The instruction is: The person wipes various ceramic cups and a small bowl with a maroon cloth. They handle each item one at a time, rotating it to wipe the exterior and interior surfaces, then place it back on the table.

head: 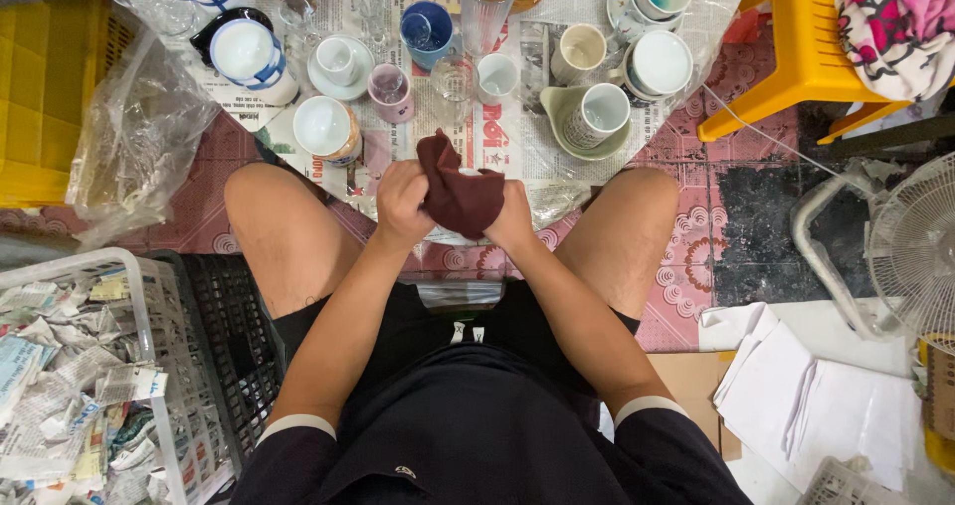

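Note:
Both hands meet between my knees around a dark maroon cloth (460,195). My left hand (400,204) grips its left side with fingers curled. My right hand (514,216) is mostly covered by the cloth and holds it from the right. Whether something is wrapped inside the cloth cannot be seen. Just beyond the hands, several cups, mugs and glasses stand on newspaper (502,137) spread on the floor: a white cup on a green saucer (595,117), a pink cup (389,91), a blue mug (428,27).
A white basket of crumpled newspaper (75,366) sits at my left, beside a black crate (234,326). A clear plastic bag (134,137) and yellow crate (45,97) lie far left. A yellow stool (796,47), a fan (910,246) and white paper sheets (806,386) are at right.

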